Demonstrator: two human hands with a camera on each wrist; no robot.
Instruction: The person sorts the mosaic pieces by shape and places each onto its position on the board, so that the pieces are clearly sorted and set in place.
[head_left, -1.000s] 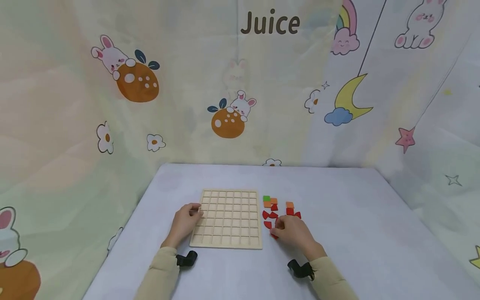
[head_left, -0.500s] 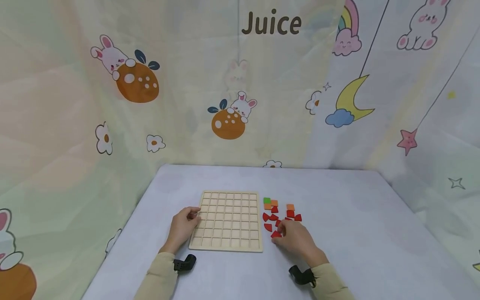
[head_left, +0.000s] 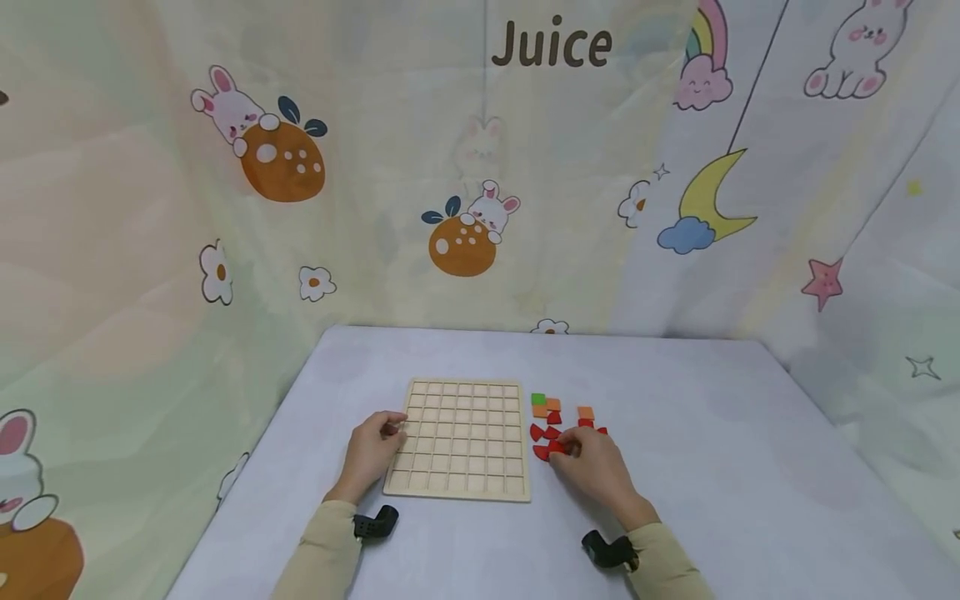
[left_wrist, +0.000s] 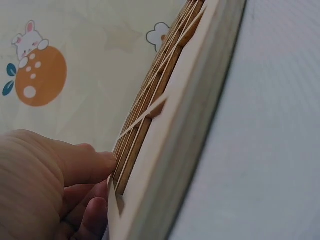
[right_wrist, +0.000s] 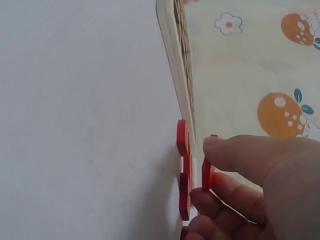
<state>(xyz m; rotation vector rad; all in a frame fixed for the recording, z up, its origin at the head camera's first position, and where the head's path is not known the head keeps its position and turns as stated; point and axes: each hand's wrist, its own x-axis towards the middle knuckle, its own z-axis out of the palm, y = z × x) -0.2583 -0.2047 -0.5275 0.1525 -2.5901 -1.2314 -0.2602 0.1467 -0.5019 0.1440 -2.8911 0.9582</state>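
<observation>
My left hand [head_left: 372,451] holds the left edge of a pale wooden grid board [head_left: 459,493]. In the left wrist view its fingertips lie right at the rim of the board [left_wrist: 172,145], and the other fingers are curled. To the right of the board, my right hand [head_left: 597,468] pinches a small flat red piece [right_wrist: 207,170] between thumb and fingers. It is raised beside several more red pieces [right_wrist: 182,137], and in the head view it overlaps a rounded red piece [head_left: 540,452]. Part of the group lies hidden behind the right hand.
A green square [head_left: 537,399] and several orange squares [head_left: 585,412] lie at the far end of the loose pieces. The white tabletop [head_left: 712,467] stretches right. A patterned cloth wall [head_left: 375,167] stands behind the table. Each wrist wears a black camera [head_left: 377,523].
My right hand takes up the red piece nearest me from the table and shifts slightly away from me with it. The left hand stays at the board's edge.
</observation>
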